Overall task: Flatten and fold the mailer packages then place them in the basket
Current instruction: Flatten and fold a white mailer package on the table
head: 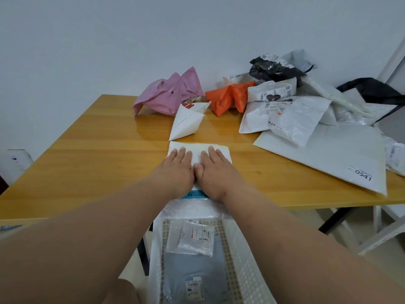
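Both hands lie flat, fingers straight and palms down: the left hand [176, 166] and right hand [215, 170] press side by side, thumbs touching, on a white mailer [198, 148] at the near edge of the wooden table [92, 150]. Below that edge stands a white perforated basket [240, 255] holding flattened mailers. Farther back lie a folded white mailer [188, 121], a pink mailer [169, 93], an orange mailer [230, 97] and a heap of white, grey and black mailers [306, 110] on the right

A wooden table [92, 154] with a glossy yellow-brown top stands against a plain pale wall [131, 40], under soft, even light. Dark metal legs [335, 218] show below the table's near edge, over a light floor [306, 233].
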A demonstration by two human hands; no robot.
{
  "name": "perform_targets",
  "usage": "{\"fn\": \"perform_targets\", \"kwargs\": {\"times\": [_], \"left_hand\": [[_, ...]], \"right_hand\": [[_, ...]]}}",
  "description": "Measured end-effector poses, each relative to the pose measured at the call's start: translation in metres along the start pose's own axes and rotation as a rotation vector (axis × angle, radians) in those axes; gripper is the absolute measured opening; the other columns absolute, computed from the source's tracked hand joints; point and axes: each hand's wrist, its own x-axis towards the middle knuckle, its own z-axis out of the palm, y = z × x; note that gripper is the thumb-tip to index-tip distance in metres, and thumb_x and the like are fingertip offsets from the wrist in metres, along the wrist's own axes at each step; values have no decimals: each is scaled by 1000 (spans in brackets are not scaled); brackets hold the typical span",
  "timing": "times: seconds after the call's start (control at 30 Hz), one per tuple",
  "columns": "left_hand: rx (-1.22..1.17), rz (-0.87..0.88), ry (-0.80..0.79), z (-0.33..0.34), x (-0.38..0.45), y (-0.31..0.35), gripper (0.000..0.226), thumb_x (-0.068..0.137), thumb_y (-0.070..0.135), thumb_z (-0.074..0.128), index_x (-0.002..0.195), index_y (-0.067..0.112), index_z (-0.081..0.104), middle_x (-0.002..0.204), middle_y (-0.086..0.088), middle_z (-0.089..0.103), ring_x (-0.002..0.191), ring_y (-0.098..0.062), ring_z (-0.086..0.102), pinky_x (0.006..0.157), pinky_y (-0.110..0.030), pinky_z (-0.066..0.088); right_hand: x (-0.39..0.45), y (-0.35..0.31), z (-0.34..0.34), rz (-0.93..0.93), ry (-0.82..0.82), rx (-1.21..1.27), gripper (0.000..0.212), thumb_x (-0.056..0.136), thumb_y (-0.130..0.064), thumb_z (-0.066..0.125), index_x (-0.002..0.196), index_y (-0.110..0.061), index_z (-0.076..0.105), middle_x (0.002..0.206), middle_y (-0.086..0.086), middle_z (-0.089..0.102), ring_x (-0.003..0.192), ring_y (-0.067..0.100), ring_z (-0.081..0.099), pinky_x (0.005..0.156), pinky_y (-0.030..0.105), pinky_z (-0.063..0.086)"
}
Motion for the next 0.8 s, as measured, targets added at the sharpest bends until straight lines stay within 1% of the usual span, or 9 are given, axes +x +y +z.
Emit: {"fn": "perform_targets", "kwargs": {"times": [0.07, 0.13, 0.37, 0.8], "left_hand": [[6, -16, -18, 6, 1, -1, 59, 105, 38, 10, 156, 14, -5, 164, -6, -12, 150, -22, -11, 123, -40, 1], [16, -28, -23, 6, 0, 1, 58, 105, 38, 10, 156, 15, -6, 164, -5, -13, 150, -22, -11, 123, -39, -1], [91, -32, -14, 7, -1, 3, 58, 105, 39, 8, 156, 17, -6, 164, -3, -12, 151, -21, -10, 123, -39, -2], [92, -42, 48, 11, -3, 3, 57, 104, 39, 7, 157, 18, -3, 164, -1, -8, 151, -19, -8, 123, -42, -3]], "right_hand": [[0, 2, 5, 32, -17, 61, 59, 104, -42, 11, 157, -15, 5, 165, 5, -5, 151, 18, -7, 123, 40, 1], [-1, 4, 7, 29, -21, 68, 59, 104, -42, 11, 157, -17, 5, 165, 3, -5, 151, 17, -7, 123, 39, -1], [-2, 5, 10, 15, -13, 13, 61, 103, -43, 15, 158, -19, 7, 165, 3, -2, 151, 16, -5, 123, 38, -2], [-3, 5, 13, 19, 47, 21, 60, 102, -44, 17, 157, -20, 13, 165, 2, 4, 151, 16, -1, 123, 36, -1]]}}
